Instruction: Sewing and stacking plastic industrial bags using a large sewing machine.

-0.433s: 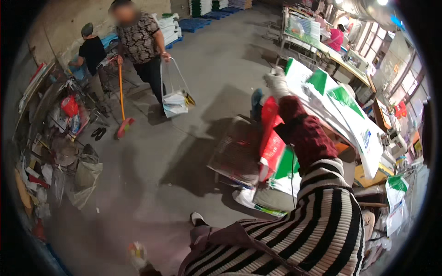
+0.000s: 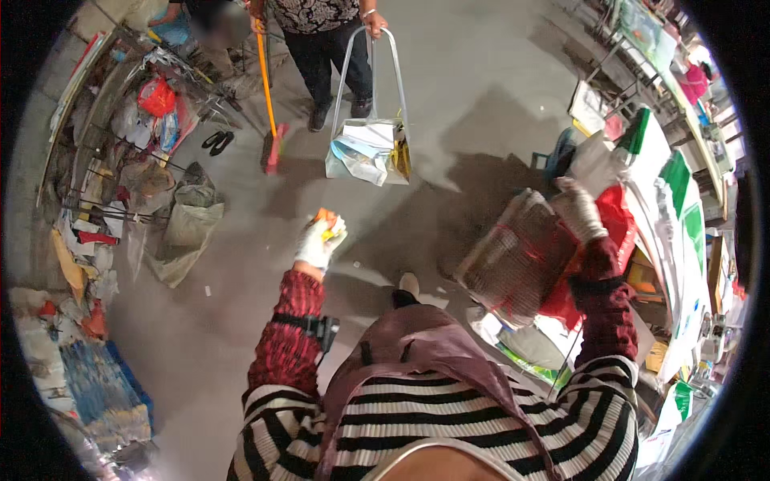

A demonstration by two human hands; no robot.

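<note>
My left hand point(image 2: 320, 243), in a white glove, is raised over the floor in front of me. Its fingers are closed around a small crumpled orange and yellow piece point(image 2: 326, 220), perhaps a wrapper. My right hand point(image 2: 579, 210), gloved too, reaches out beside a red plastic sheet or bag point(image 2: 615, 210) and white-and-green sacks point(image 2: 682, 184). Below it stands a low seat with a brownish mesh cover point(image 2: 513, 256). Blur hides whether the right fingers grip anything. A person facing me holds a tall-handled dustpan point(image 2: 361, 164) with paper scraps in it, and an orange-handled broom point(image 2: 267, 80).
Piled scraps and bags line the left wall, among them a red bundle point(image 2: 156, 97) and an open greyish sack point(image 2: 188, 232). Black slippers point(image 2: 217, 143) lie on the floor. A long worktable point(image 2: 682, 104) runs along the right. Another person sits at the far left.
My view has swung down and rightward. My left hand has come up into view with the orange and yellow piece. My right arm has drawn back toward me from the sacks.
</note>
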